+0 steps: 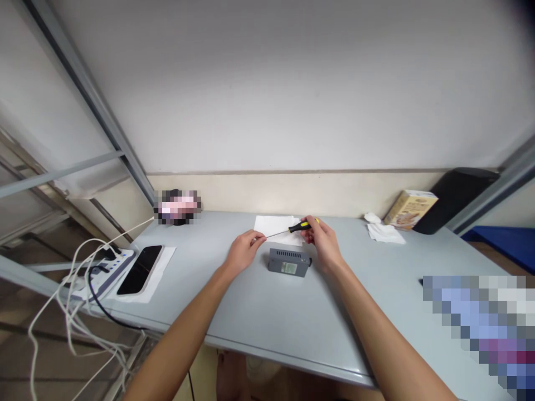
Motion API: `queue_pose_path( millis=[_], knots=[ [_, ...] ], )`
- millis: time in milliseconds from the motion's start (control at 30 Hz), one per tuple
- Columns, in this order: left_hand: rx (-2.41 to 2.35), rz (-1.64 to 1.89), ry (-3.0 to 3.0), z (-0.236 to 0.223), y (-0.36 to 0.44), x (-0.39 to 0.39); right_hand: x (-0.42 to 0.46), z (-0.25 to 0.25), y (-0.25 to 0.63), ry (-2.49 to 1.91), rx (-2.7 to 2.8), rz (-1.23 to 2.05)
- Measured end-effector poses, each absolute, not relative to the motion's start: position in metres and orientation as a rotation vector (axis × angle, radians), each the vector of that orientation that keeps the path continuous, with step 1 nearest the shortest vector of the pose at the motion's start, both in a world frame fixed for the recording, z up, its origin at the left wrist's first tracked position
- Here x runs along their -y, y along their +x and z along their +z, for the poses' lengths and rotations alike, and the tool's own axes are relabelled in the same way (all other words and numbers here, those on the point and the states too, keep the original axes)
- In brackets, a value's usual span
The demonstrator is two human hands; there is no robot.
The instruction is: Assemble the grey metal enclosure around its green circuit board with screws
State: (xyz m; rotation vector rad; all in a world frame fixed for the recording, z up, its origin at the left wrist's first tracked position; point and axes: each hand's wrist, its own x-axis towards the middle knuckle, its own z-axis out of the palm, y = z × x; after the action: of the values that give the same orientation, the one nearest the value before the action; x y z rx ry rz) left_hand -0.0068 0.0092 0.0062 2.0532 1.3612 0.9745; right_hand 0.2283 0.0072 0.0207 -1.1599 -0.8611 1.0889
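Note:
A screwdriver with a black and yellow handle is held level above the desk, its thin shaft pointing left. My right hand is closed around the handle. The fingertips of my left hand pinch the tip end of the shaft; whether a small part is also between them cannot be seen. Just below and between the hands, a dark grey metal box with a row of vent slots and a pale label stands on the desk. Behind the screwdriver lies a white sheet of paper.
On the left are a phone on white paper and a power strip with tangled white cables. At the back right stand a yellow carton, crumpled tissues and a black object. Metal frame posts flank the desk.

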Motion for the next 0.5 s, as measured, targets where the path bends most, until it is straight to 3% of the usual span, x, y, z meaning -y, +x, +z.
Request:
queue_pose_path(
  millis=[500],
  knots=[
    [-1.373,0.948,2.123,0.0046,-0.0083,-0.0094,-0.0076,0.0196,0.2285,-1.166,0.88,1.079]
  ],
)
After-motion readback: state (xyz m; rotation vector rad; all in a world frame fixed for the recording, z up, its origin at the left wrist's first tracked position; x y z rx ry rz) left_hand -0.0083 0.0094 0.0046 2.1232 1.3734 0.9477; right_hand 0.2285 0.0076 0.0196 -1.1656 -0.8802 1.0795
